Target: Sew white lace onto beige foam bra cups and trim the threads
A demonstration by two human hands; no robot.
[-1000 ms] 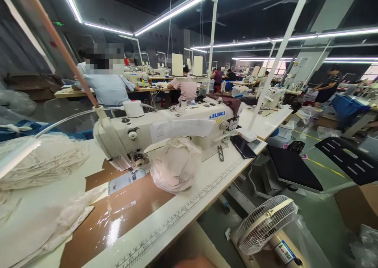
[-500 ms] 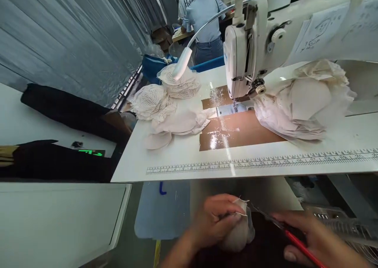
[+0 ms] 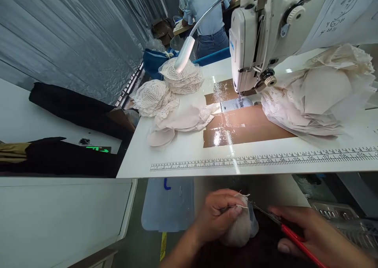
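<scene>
Below the table's front edge, my left hand (image 3: 220, 213) pinches a small piece of pale cream fabric (image 3: 240, 228) between thumb and fingers. Loose threads stick up from the fabric's top edge. My right hand (image 3: 310, 230) is closed around red-handled scissors (image 3: 291, 234). Their thin metal tips point left and reach the edge of the fabric; whether the tips touch it I cannot tell. Above, on the white table (image 3: 177, 151), lie more cream pieces (image 3: 184, 120) left of the sewing machine (image 3: 243, 51). A larger stack of pale fabric (image 3: 319, 94) rests to its right.
Two lace bundles (image 3: 155, 98) lie at the table's back left, under a white lamp (image 3: 185, 54) on a bendable neck. A printed ruler (image 3: 251, 161) runs along the front edge. A translucent bin (image 3: 168, 209) stands below. A person in light blue (image 3: 205, 12) is behind.
The scissor tips have come closer to the fabric in my left hand. My view has shifted slightly, so the machine and table appear moved. Both holds are unchanged.
</scene>
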